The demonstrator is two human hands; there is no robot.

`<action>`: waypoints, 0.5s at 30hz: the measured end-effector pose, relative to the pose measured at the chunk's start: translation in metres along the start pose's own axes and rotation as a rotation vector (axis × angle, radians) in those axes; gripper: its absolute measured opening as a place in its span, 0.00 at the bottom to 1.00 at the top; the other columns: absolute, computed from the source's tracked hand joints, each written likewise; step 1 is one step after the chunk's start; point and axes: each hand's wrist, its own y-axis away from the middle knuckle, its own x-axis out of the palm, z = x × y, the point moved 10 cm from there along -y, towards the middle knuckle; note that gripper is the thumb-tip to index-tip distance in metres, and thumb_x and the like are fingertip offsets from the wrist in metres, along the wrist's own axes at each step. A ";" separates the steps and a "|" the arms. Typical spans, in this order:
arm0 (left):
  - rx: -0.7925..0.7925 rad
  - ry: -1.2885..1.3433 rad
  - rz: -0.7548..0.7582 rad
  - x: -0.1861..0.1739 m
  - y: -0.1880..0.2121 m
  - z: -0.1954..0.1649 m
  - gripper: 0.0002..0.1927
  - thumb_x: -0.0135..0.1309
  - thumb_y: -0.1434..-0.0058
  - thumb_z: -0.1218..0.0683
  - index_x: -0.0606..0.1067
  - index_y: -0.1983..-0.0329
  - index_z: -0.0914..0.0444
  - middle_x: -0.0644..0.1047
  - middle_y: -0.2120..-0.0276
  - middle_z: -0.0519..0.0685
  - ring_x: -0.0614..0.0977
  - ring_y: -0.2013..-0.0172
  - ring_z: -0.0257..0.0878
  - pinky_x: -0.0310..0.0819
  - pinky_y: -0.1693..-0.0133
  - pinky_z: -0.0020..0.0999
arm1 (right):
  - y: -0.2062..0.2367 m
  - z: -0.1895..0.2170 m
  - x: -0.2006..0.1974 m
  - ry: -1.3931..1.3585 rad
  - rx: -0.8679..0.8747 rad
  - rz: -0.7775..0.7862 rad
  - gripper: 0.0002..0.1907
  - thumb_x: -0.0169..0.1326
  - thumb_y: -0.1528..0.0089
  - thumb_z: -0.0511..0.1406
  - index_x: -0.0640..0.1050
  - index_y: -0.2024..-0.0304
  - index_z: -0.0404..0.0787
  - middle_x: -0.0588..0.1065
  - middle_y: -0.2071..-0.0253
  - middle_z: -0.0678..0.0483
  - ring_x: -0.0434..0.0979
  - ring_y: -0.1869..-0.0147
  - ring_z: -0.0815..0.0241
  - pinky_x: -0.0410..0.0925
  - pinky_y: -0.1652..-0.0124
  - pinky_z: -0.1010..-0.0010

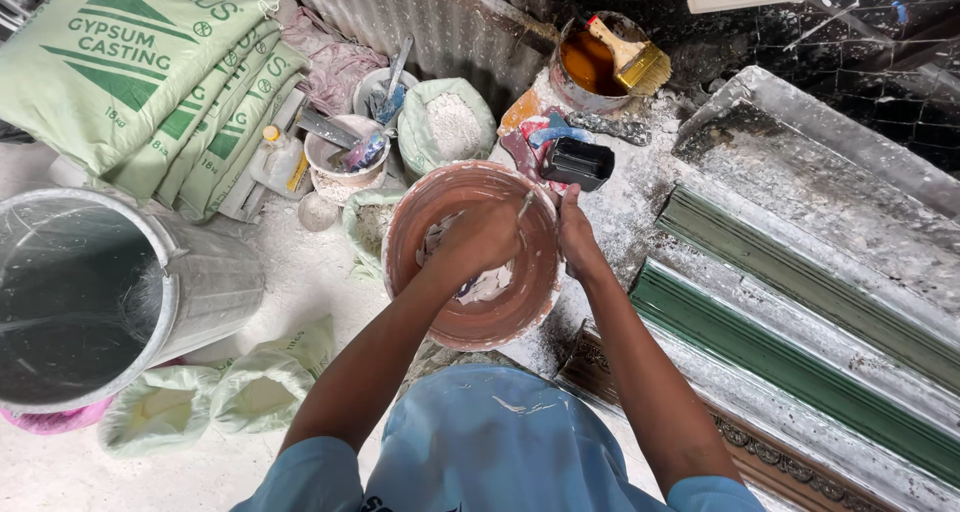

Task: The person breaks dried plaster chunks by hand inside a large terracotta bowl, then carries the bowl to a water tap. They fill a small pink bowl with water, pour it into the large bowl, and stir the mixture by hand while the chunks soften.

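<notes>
Left hand (483,237) sits inside the reddish mixing bowl (420,212), fingers curled around a thin tool handle (524,205) that rises up and to its right. White plaster (490,284) lies directly beneath this hand, at the bowl bottom. Right hand (577,234) clasps the bowl rim just right of the left hand, steadying it.

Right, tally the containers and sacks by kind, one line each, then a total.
Pink mixing bowl, left hand inside it, right hand on its rim: 1
Large metal bucket: 1
Pot of orange liquid with a brush: 1
Small tubs holding tools: 2
Stacked green sacks: about 4
Open bag of white powder: 1
Total: about 10
</notes>
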 end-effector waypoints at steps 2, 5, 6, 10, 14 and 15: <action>0.016 -0.009 0.040 -0.002 0.000 -0.004 0.13 0.53 0.45 0.58 0.80 0.57 0.66 0.80 0.62 0.64 0.84 0.58 0.60 0.77 0.54 0.54 | -0.001 -0.002 -0.002 0.005 0.001 -0.026 0.48 0.23 0.33 0.63 0.66 0.30 0.36 0.72 0.35 0.48 0.72 0.33 0.58 0.65 0.36 0.68; -0.003 0.033 0.031 -0.012 0.002 -0.009 0.18 0.52 0.47 0.59 0.77 0.52 0.65 0.80 0.60 0.63 0.83 0.57 0.60 0.76 0.55 0.56 | -0.001 -0.004 0.003 -0.026 0.019 0.014 0.48 0.21 0.34 0.63 0.67 0.30 0.36 0.73 0.38 0.45 0.73 0.38 0.54 0.68 0.40 0.64; -0.062 0.035 0.004 -0.016 0.003 -0.005 0.18 0.53 0.45 0.57 0.76 0.51 0.65 0.81 0.60 0.63 0.83 0.56 0.59 0.76 0.55 0.56 | -0.001 -0.003 0.003 -0.039 0.011 0.017 0.48 0.22 0.34 0.63 0.66 0.30 0.35 0.73 0.37 0.45 0.73 0.37 0.55 0.67 0.38 0.64; 0.063 0.074 0.227 0.017 0.013 -0.019 0.17 0.49 0.41 0.57 0.76 0.50 0.65 0.82 0.57 0.63 0.85 0.55 0.56 0.78 0.51 0.50 | -0.001 0.005 0.005 -0.039 -0.016 0.059 0.46 0.22 0.32 0.62 0.66 0.31 0.34 0.73 0.37 0.46 0.73 0.34 0.56 0.65 0.35 0.64; -0.059 0.151 0.167 0.036 0.020 0.023 0.19 0.44 0.37 0.55 0.72 0.43 0.63 0.80 0.54 0.62 0.84 0.54 0.57 0.75 0.51 0.54 | 0.014 0.016 -0.004 0.075 -0.115 -0.004 0.42 0.30 0.28 0.57 0.69 0.32 0.30 0.74 0.38 0.42 0.74 0.35 0.51 0.66 0.36 0.61; -0.074 0.156 0.020 0.027 0.021 0.037 0.23 0.46 0.38 0.55 0.69 0.40 0.63 0.79 0.53 0.63 0.82 0.53 0.59 0.74 0.51 0.55 | 0.021 0.012 -0.008 0.049 -0.106 -0.041 0.39 0.33 0.29 0.56 0.67 0.31 0.31 0.72 0.36 0.42 0.72 0.33 0.51 0.66 0.35 0.61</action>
